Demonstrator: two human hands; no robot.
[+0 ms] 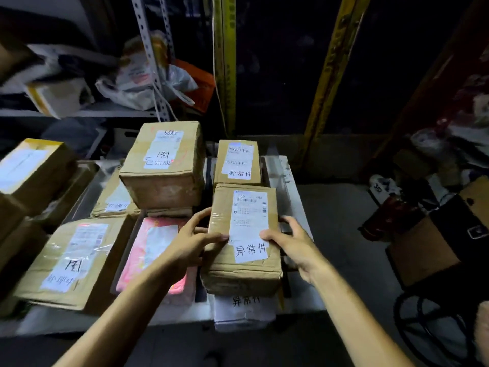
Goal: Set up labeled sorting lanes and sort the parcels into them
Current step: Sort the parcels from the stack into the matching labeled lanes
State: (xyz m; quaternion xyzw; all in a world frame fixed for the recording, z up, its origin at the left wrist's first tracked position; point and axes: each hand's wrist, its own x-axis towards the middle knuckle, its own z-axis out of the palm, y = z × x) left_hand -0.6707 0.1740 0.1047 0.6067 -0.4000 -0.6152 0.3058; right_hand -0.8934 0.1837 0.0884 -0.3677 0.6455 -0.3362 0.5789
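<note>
Labelled parcel [246,271] at the right edge of the platform [284,176], left hand [194,241] and right hand [292,246] gripping its sides, fingers curled

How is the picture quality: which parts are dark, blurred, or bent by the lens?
Head view: the box gripped by the left hand and right hand is lit and sharp; the bags on the upper-left shelf are blurred; the background is almost black; the yellow post leans, likely wide-angle distortion.

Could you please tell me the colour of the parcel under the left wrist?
Pink parcel, head view.
</note>
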